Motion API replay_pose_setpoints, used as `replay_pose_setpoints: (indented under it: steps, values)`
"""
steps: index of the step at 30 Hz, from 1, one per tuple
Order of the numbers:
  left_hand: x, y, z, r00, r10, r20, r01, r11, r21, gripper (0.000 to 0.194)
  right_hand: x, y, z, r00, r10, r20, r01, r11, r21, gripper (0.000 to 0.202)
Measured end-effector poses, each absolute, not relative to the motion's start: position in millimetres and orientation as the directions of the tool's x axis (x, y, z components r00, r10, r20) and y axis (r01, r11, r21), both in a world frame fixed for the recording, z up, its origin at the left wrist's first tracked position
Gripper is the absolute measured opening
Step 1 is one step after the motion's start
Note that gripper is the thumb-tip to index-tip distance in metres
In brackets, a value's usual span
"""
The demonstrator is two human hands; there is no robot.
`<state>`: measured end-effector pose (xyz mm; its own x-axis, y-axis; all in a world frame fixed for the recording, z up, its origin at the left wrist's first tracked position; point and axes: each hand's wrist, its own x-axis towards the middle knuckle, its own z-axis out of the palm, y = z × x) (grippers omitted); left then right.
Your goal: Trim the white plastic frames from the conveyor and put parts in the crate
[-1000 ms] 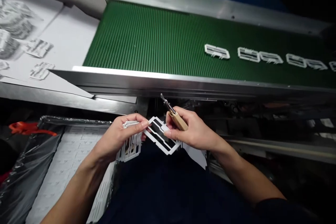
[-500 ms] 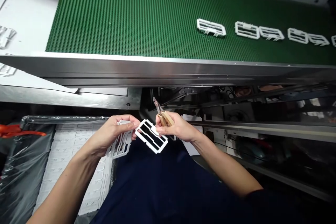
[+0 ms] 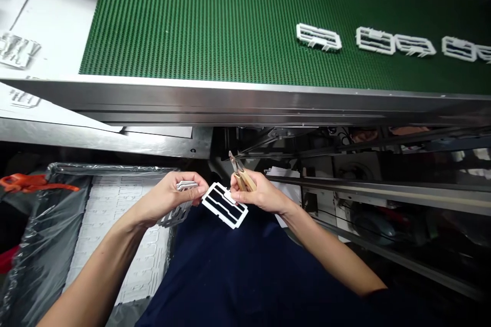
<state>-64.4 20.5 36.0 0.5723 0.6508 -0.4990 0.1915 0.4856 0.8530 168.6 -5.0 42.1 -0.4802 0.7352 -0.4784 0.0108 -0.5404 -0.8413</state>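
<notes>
My left hand [image 3: 179, 196] is closed around several white plastic frames [image 3: 177, 214] held in a stack, partly hidden behind its fingers. Its thumb and fingertips meet the upper left corner of a separate white slatted frame [image 3: 218, 210]. My right hand [image 3: 261, 193] grips a pair of nippers [image 3: 245, 181] with yellowish handles, their metal tips pointing up and away from the slatted frame. The right thumb and fingers also pinch this frame at its upper right edge. It hangs tilted between both hands, in front of my dark blue shirt.
Beyond the hands runs a green ribbed conveyor belt [image 3: 192, 25] with a metal side rail [image 3: 230, 99]. Several white frames [image 3: 318, 37] lie on its right part. At lower left, a plastic-lined box [image 3: 99, 235] holds white parts. Orange-handled pliers [image 3: 34, 182] rest at its edge.
The whole view has shifted slightly, so belt and box appear farther right. In my left hand the stack has tilted. Both hands keep their hold on the slatted frame, and the nippers remain in my right.
</notes>
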Motion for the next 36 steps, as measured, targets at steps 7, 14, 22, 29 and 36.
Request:
replay_pose_setpoints:
  steps: [7,14,22,29,36]
  values:
    - [-66,22,37,0.594,0.617,-0.516,0.275,0.447,0.851,0.021,166,-5,44,-0.459,0.731,-0.504,0.108,-0.517,-0.849,0.031]
    - [-71,18,30,0.574,0.616,-0.539,0.335,0.424,0.842,0.026,163,-8,40,-0.451,0.738,-0.501,0.112,-0.51,-0.853,0.028]
    - [-75,16,26,0.625,0.565,-0.539,0.297,0.467,0.833,0.022,162,-9,34,-0.455,0.735,-0.502,0.108,-0.514,-0.851,0.022]
    - [-72,11,20,0.58,0.668,-0.465,0.325,0.334,0.885,0.027,158,-11,34,-0.48,0.721,-0.5,0.045,-0.548,-0.835,0.025]
    - [-63,3,13,0.521,0.74,-0.425,0.056,0.468,0.882,0.021,157,-18,21,-0.54,0.699,-0.468,-0.065,-0.589,-0.806,0.033]
